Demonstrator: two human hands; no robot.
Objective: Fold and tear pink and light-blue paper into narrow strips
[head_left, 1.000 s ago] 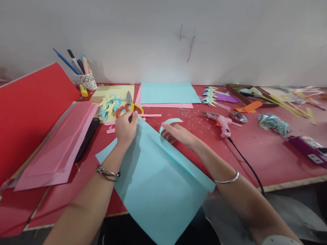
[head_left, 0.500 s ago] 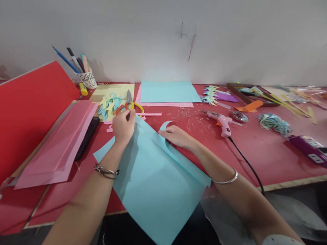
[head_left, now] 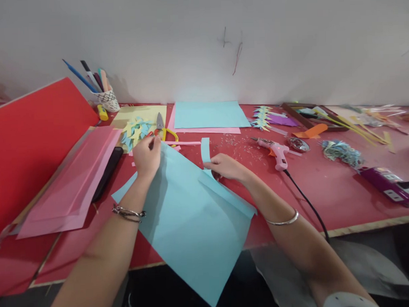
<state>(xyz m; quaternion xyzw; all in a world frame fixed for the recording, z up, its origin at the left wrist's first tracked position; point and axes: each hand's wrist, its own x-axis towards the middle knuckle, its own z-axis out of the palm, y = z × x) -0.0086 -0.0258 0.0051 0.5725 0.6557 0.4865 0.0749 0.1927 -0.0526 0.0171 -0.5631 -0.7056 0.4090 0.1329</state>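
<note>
A large light blue sheet of paper hangs at a slant over the table's front edge. My left hand is closed, pinching the sheet's upper left corner. My right hand is closed on a narrow light blue paper strip along the sheet's right edge. The strip's free end stands up above my fingers, while its lower part curls beside the sheet toward the right corner. My right fingertips are partly hidden behind the paper. Just beyond my left hand lie scissors with red and yellow handles.
Pink sheets and a black object lie at left, near a pen cup. Blue and yellow paper scraps are behind my left hand. At right are a pink glue gun with a black cord and a purple box.
The strip's free end, curled over before, now stands upright above my right hand. Both hands have shifted slightly left in view, with the sheet.
</note>
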